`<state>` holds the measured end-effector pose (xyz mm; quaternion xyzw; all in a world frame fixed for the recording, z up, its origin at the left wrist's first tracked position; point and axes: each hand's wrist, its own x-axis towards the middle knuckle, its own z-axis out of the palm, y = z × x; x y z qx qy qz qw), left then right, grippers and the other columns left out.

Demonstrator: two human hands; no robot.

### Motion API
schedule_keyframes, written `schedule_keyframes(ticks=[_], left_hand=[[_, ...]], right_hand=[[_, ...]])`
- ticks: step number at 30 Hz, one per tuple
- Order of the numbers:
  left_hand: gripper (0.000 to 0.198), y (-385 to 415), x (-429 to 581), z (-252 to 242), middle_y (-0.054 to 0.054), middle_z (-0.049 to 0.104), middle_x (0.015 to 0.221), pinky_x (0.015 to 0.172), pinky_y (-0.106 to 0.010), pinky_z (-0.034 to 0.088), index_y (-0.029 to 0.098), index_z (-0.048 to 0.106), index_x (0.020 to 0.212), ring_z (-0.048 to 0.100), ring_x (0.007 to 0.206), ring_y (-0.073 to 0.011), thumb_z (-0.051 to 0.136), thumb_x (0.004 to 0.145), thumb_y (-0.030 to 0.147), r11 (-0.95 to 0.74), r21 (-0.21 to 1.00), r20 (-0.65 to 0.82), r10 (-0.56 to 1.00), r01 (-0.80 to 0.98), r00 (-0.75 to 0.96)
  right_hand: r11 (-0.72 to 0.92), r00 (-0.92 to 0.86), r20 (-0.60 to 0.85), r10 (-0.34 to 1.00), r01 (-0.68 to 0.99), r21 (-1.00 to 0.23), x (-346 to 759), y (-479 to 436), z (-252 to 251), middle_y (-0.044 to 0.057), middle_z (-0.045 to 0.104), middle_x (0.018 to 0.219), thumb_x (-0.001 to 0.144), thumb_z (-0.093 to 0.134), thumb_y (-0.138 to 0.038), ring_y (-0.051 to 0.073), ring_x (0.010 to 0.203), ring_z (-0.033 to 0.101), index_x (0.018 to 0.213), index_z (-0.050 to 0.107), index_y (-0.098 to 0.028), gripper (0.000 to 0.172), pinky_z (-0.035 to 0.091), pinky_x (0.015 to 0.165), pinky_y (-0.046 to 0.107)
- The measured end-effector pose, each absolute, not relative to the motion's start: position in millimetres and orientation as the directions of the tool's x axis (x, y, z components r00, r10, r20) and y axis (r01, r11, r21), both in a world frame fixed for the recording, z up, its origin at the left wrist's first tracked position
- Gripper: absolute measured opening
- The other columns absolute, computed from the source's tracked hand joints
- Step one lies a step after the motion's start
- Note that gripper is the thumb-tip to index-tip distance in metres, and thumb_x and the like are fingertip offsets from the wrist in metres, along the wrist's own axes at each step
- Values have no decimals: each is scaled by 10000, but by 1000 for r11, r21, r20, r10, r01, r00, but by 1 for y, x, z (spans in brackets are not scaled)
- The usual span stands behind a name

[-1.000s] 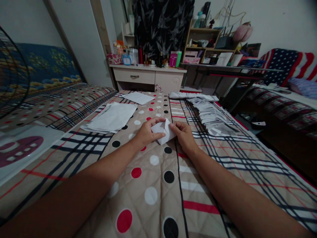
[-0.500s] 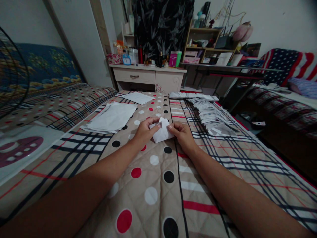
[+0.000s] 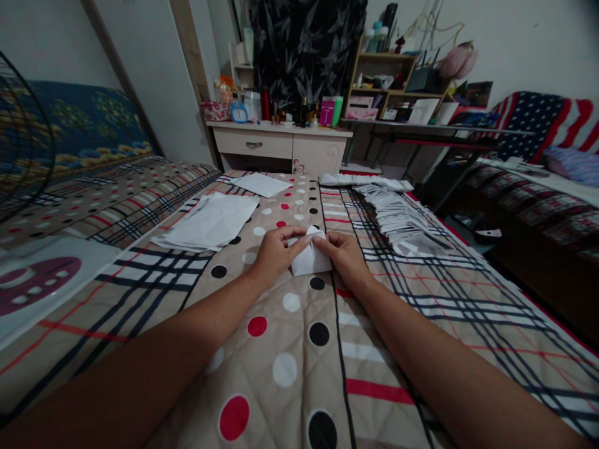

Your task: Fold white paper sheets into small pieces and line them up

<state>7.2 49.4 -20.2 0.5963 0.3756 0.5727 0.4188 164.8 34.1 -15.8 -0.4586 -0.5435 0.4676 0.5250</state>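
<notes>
Both hands meet over a small folded piece of white paper (image 3: 309, 259) lying on the quilted bedspread with red, black and white dots and plaid stripes (image 3: 299, 349), near the middle of the bed. The left hand (image 3: 274, 251) pinches the paper's upper left edge between thumb and fingers; the right hand (image 3: 343, 252) pinches its top right corner. A loose stack of flat white sheets (image 3: 210, 222) lies toward the bed's left edge, and a long overlapping row of folded white papers (image 3: 397, 215) runs along the right edge.

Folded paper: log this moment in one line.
left hand: pinching folded paper | right hand: pinching folded paper | folded paper: on quilt | loose sheets: beyond left hand
</notes>
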Motion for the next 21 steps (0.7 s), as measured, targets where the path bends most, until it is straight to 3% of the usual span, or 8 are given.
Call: schedule_keyframes(ticks=[5, 16, 21], left_hand=[[155, 50, 6, -22, -54, 739, 807, 676, -269, 503, 166, 764, 798, 658, 737, -179, 794, 657, 221, -420, 907, 419, 907, 42, 30], [108, 45, 5, -17, -50, 756, 854, 805, -308, 513, 226, 788, 819, 673, 831, -199, 735, 730, 196, -533, 837, 516, 844, 123, 146], [149, 44, 4, -14, -51, 726, 824, 762, -287, 505, 233, 792, 793, 653, 791, -179, 716, 718, 129, -607, 774, 576, 794, 180, 197]], right_hand=[[117, -41, 117, 992, -2, -993, 164, 35, -17, -3, 566, 583, 611, 784, -442, 96, 501, 417, 615, 610, -153, 338, 273, 464, 242], [113, -81, 120, 989, -86, -990, 166, 38, -20, -21, 518, 571, 724, 640, -463, 119, 540, 411, 644, 593, -177, 300, 306, 516, 253], [136, -18, 138, 990, -72, -988, 167, 36, -19, -32, 447, 534, 758, 608, -498, 115, 516, 361, 583, 499, -201, 362, 270, 494, 261]])
